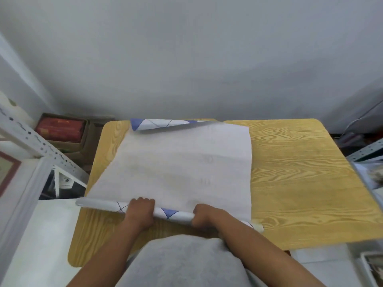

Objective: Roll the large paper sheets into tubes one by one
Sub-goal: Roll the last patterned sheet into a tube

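Between the two hands, from the head camera, the rolled near edge of the paper sheet (182, 162) runs left to right across the wooden table (300, 172), dipping slightly toward the right. Left hand (139, 211) and right hand (204, 216) each curl over the roll (172, 214), gripping it. Beyond the grip the sheet lies flat, its far edge curled back, showing blue diamonds. Faint show-through marks are unreadable.

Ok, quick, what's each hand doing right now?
Left hand: fingers curled over the rolled near edge of the large white paper sheet.
Right hand: gripping the same roll.
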